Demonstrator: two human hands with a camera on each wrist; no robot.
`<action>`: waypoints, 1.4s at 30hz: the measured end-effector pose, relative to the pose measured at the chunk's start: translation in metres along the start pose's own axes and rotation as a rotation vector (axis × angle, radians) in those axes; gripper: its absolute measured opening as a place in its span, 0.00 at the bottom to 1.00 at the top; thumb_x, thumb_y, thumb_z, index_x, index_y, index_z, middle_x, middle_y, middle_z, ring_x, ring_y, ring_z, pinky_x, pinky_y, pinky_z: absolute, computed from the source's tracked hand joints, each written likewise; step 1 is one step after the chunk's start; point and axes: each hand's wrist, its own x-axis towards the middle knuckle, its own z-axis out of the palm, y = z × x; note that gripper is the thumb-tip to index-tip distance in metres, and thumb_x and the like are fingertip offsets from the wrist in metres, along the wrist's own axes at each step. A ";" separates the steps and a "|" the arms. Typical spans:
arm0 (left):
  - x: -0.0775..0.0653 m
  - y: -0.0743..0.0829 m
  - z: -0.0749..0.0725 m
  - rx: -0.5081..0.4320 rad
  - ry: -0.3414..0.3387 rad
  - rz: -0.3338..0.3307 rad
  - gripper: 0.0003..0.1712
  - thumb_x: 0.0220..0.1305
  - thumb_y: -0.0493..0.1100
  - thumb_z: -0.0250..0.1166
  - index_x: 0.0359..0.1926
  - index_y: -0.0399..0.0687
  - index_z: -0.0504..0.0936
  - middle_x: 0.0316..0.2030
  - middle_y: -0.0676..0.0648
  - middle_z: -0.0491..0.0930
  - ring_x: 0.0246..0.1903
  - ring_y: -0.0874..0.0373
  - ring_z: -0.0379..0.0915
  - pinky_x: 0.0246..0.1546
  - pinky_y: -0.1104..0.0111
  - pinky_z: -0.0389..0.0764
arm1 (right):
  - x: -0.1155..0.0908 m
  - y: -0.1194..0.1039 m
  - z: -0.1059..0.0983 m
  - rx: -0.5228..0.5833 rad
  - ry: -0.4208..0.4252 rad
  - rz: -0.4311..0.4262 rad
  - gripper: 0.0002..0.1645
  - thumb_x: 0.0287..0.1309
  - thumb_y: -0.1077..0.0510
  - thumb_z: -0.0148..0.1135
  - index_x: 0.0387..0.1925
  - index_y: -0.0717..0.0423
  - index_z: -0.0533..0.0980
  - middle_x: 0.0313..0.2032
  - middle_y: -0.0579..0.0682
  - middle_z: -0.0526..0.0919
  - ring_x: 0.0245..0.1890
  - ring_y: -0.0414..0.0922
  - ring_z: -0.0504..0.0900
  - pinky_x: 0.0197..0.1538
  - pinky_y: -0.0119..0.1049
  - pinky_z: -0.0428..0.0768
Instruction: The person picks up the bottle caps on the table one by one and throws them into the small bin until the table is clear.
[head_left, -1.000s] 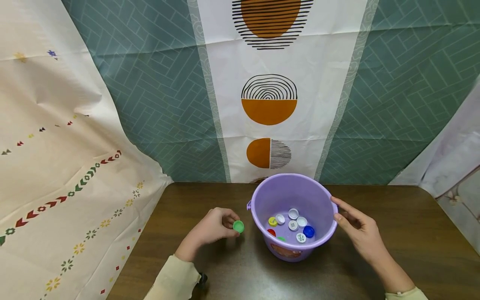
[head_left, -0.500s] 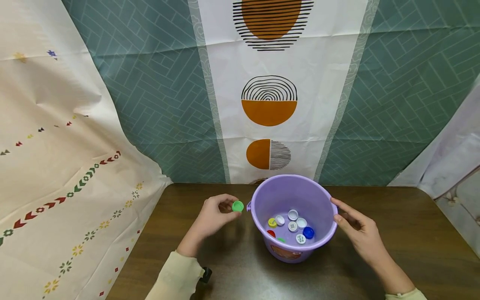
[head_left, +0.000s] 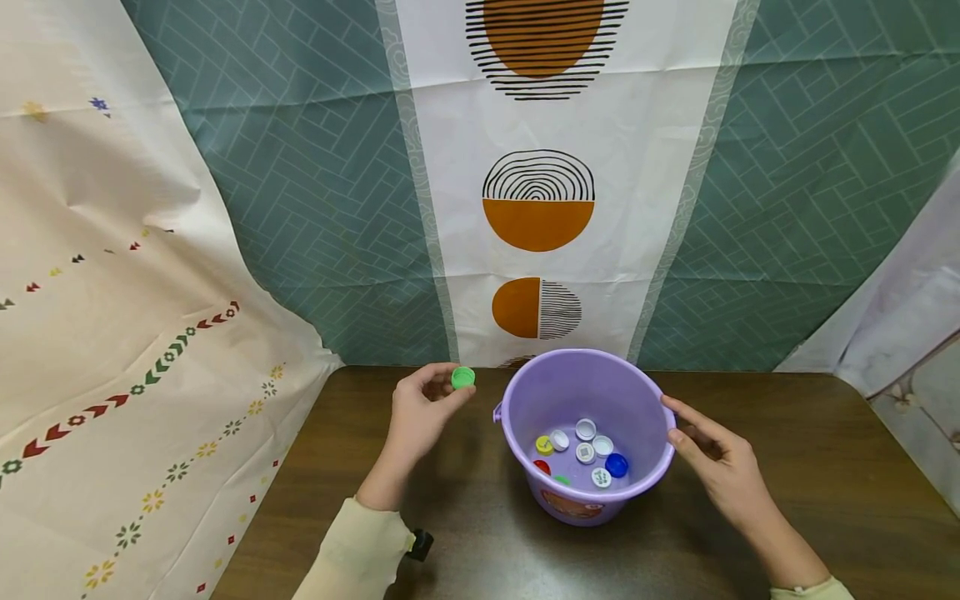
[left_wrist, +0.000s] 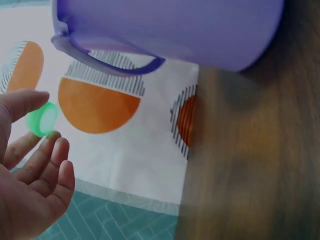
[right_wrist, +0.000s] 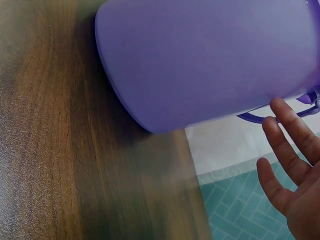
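Observation:
My left hand point(head_left: 418, 417) pinches a green bottle cap point(head_left: 463, 378) between thumb and fingers, above the table and left of a purple bucket point(head_left: 573, 387). In the left wrist view the same cap point(left_wrist: 42, 119) sits between the thumb and a finger, apart from the bucket. My right hand point(head_left: 723, 471) touches the bucket's right rim with its fingertips and thumb; the right wrist view shows its fingers point(right_wrist: 285, 145) spread and fairly straight beside the bucket wall. Inside the bucket lie several white caps point(head_left: 585, 429), a yellow cap point(head_left: 544, 445), a blue cap point(head_left: 617, 465), a red cap point(head_left: 542, 467) and a green one, partly hidden.
The bucket stands on a brown wooden table point(head_left: 480, 550), near its back edge. Behind hangs a green and white patterned cloth point(head_left: 536, 125). A cream cloth point(head_left: 150, 375) drapes along the left side. The bucket's handle point(left_wrist: 115, 67) hangs down at its side.
My left hand has risen and moved away toward the table's back edge with the green bottle cap, drifting slightly left. The right hand and the bucket have stayed in place.

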 end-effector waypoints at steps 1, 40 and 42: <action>-0.001 0.006 0.000 -0.008 0.005 -0.005 0.19 0.48 0.46 0.74 0.42 0.49 0.83 0.31 0.46 0.81 0.31 0.54 0.76 0.32 0.68 0.79 | 0.000 0.000 0.000 0.000 -0.001 0.001 0.28 0.60 0.65 0.58 0.62 0.52 0.69 0.44 0.42 0.84 0.36 0.36 0.83 0.37 0.25 0.79; -0.013 0.113 0.061 -0.204 -0.151 0.120 0.18 0.50 0.39 0.72 0.44 0.40 0.82 0.36 0.42 0.84 0.36 0.51 0.80 0.40 0.61 0.82 | -0.001 0.000 0.001 0.021 -0.007 0.007 0.28 0.60 0.64 0.58 0.62 0.50 0.69 0.50 0.44 0.82 0.35 0.36 0.83 0.35 0.29 0.80; -0.015 0.117 0.065 -0.204 -0.164 0.130 0.18 0.50 0.39 0.72 0.44 0.40 0.82 0.36 0.41 0.84 0.36 0.51 0.80 0.41 0.60 0.81 | -0.001 0.000 0.001 0.024 -0.006 0.006 0.28 0.60 0.64 0.58 0.62 0.50 0.69 0.51 0.43 0.81 0.36 0.36 0.83 0.35 0.29 0.80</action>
